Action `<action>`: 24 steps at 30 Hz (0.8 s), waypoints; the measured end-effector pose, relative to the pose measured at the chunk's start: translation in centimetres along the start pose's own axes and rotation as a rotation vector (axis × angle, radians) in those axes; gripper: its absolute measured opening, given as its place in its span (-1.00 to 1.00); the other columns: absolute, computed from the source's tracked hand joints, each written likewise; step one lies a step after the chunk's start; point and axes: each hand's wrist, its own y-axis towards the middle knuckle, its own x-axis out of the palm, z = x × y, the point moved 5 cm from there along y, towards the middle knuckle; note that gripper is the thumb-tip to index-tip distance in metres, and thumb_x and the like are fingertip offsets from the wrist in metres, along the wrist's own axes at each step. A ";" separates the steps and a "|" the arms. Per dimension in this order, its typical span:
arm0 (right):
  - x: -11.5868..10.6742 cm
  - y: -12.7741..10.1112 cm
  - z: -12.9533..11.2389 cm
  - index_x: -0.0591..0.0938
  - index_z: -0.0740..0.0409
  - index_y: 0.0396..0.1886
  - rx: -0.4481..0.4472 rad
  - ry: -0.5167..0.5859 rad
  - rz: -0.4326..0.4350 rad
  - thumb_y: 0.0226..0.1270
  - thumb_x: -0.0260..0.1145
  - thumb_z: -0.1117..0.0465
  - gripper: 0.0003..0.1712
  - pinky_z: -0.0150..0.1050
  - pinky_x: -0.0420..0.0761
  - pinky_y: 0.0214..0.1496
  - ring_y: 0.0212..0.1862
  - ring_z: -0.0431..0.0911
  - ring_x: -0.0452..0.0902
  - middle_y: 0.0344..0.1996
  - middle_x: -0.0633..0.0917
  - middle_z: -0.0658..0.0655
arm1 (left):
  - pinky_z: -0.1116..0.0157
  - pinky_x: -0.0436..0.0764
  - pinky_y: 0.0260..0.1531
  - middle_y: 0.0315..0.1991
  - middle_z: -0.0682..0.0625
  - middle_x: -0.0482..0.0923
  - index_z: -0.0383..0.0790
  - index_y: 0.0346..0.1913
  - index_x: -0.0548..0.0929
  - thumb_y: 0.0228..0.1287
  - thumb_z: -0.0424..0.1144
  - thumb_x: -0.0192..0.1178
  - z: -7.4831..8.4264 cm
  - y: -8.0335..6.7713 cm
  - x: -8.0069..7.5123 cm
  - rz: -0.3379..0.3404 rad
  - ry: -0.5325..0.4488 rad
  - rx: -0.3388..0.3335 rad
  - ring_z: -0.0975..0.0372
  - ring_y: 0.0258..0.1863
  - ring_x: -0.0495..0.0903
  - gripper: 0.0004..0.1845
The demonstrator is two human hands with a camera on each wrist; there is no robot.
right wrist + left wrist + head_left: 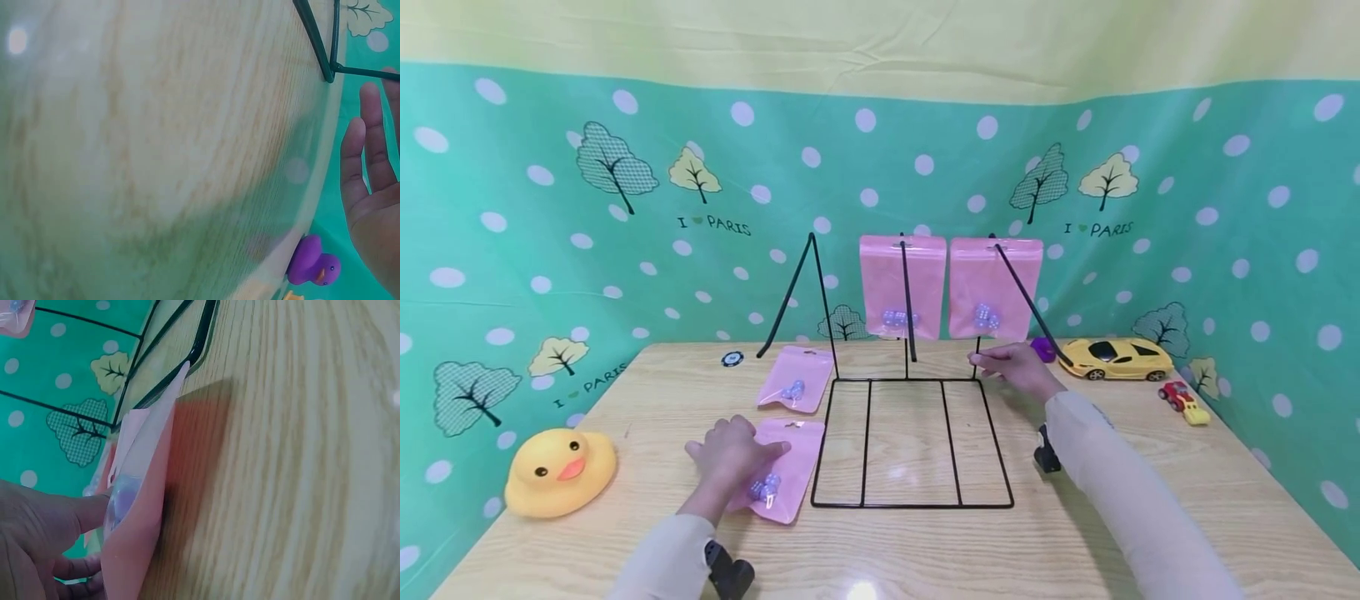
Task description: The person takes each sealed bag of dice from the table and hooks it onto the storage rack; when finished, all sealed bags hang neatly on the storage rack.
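The left hand (730,454) presses on a pink pouch (782,471) lying flat on the wooden surface (1112,533). In the left wrist view the thumb and fingers pinch the pouch's near edge and lift it slightly, so this grip is narrow and holding the pouch. The pouch looks thin and slick, and the small pale dice (765,487) inside could slide to one end and tip it, so it may slip from so light a pinch.

Just to the right of this grip lies the black wire rack (913,442). A dragged pouch corner could catch on its base. The right hand (1018,367) hovers by the rack's far right upright, fingers straight and loose, holding nothing. A knock there could shake the two hung pouches (951,287) off their prongs. A second loose pouch (796,379) lies just beyond the left hand.
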 end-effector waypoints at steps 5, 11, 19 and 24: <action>0.0 0.2 0.0 0.65 0.24 0.22 -0.004 0.005 0.000 0.47 0.33 -0.06 -0.46 -0.04 0.67 0.08 0.03 0.10 0.70 0.12 0.70 0.28 | -0.35 0.14 0.15 -0.43 -0.16 0.45 -0.26 -0.51 0.48 0.14 0.07 0.48 0.1 0.1 -0.1 -0.054 -0.015 -0.019 -0.04 -0.32 0.45 -0.49; 0.0 0.2 0.1 0.64 0.23 0.23 0.028 0.021 -0.004 0.45 0.34 -0.10 -0.42 -0.04 0.65 0.11 0.06 0.08 0.69 0.13 0.70 0.27 | -0.44 -0.11 0.26 -0.47 -0.14 0.47 -0.32 -0.43 0.55 0.17 -0.09 0.49 0.2 0.2 0.0 -0.106 -0.107 -0.035 0.01 -0.40 0.45 -0.61; 0.0 0.1 -0.1 0.67 0.23 0.19 0.014 0.029 -0.002 0.44 0.37 -0.06 -0.48 -0.04 0.67 0.08 0.00 0.07 0.70 0.09 0.71 0.26 | -0.33 0.00 0.20 -0.46 -0.14 0.46 -0.46 -0.20 0.50 0.13 -0.13 0.51 0.5 0.1 -0.1 -0.097 -0.105 -0.041 -0.01 -0.42 0.45 -0.51; -0.1 0.1 0.0 0.68 0.22 0.18 0.000 0.029 -0.001 0.43 0.37 -0.06 -0.48 -0.04 0.68 0.06 -0.01 0.07 0.70 0.09 0.71 0.27 | -0.36 -0.01 0.20 -0.48 -0.13 0.47 -0.34 -0.35 0.54 0.15 -0.15 0.50 0.6 0.2 0.0 -0.119 -0.112 -0.055 0.01 -0.44 0.45 -0.63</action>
